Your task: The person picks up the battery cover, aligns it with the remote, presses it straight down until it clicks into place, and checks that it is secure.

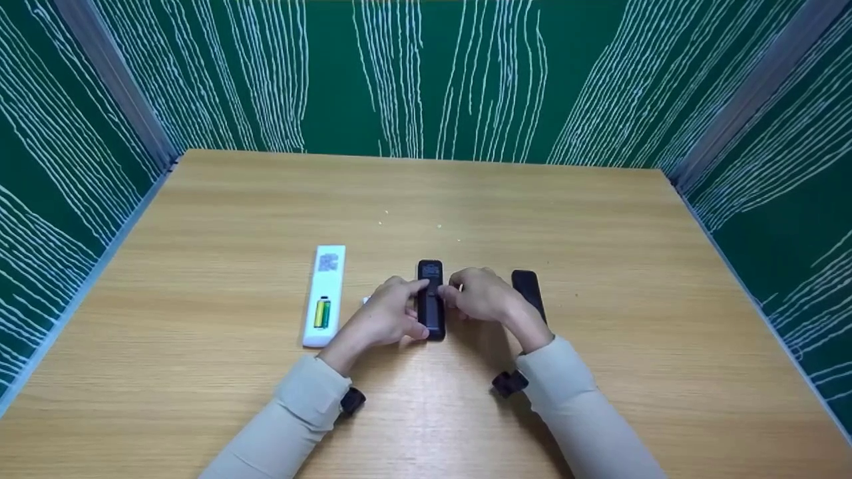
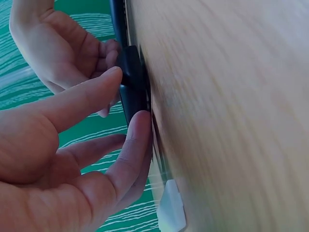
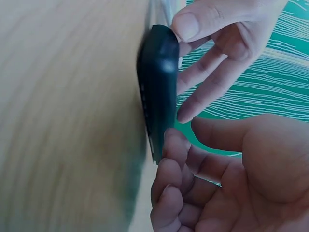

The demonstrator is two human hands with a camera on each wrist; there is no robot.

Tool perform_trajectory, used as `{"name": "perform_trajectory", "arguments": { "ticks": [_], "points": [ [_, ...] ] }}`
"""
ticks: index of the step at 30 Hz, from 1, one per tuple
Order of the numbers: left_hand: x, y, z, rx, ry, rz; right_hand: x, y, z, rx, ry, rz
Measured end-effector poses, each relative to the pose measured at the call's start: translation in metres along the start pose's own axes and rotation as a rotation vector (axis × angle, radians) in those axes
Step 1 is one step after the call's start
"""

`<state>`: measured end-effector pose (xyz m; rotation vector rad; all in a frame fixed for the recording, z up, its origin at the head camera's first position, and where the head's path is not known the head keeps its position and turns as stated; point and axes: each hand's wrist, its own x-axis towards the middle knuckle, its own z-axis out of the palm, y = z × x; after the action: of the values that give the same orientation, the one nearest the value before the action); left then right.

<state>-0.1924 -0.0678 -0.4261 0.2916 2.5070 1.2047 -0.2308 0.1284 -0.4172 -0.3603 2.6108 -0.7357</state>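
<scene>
Bracing the black remote [image 1: 432,313] seems in hand: the left hand [image 1: 391,313] clamps fingers on it; the right hand [image 1: 484,295] curls alongside, grip unclear. Next likely needs steady pressure.

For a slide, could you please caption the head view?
Left hand and right hand at a slim black plastic remote, beside a long white remote with yellow and green batteries.

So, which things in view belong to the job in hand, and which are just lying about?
Job, apparently:
- middle black remote, being handled

Lying about for now:
- white remote, batteries exposed
- black object at right
- small white piece
- pale specks
</scene>
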Motion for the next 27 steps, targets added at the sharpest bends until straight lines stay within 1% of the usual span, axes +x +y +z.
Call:
{"name": "perform_trajectory", "arguments": {
  "ticks": [5,7,11,15,20,24,27],
  "points": [
    [-0.002,0.002,-0.005,-0.022,0.014,-0.03,-0.004,0.001,-0.006,0.026,0.002,-0.027],
    [-0.003,0.002,-0.008,-0.025,0.024,-0.033,-0.005,0.002,-0.009,0.036,0.005,-0.035],
    [-0.005,0.002,-0.015,-0.031,0.058,-0.013,-0.007,0.002,-0.014,0.03,0.044,-0.06],
    [-0.007,0.002,-0.022,-0.015,0.105,0.028,-0.009,0.001,-0.019,0.027,0.105,-0.105],
    [-0.01,0.002,-0.032,0.016,0.142,0.063,-0.012,-0.002,-0.024,0.043,0.151,-0.126],
    [-0.012,0.003,-0.04,0.02,0.169,0.079,-0.014,-0.003,-0.027,0.048,0.185,-0.146],
    [-0.014,0.003,-0.046,0.004,0.193,0.084,-0.015,-0.005,-0.028,0.055,0.217,-0.171]
  ]
}}
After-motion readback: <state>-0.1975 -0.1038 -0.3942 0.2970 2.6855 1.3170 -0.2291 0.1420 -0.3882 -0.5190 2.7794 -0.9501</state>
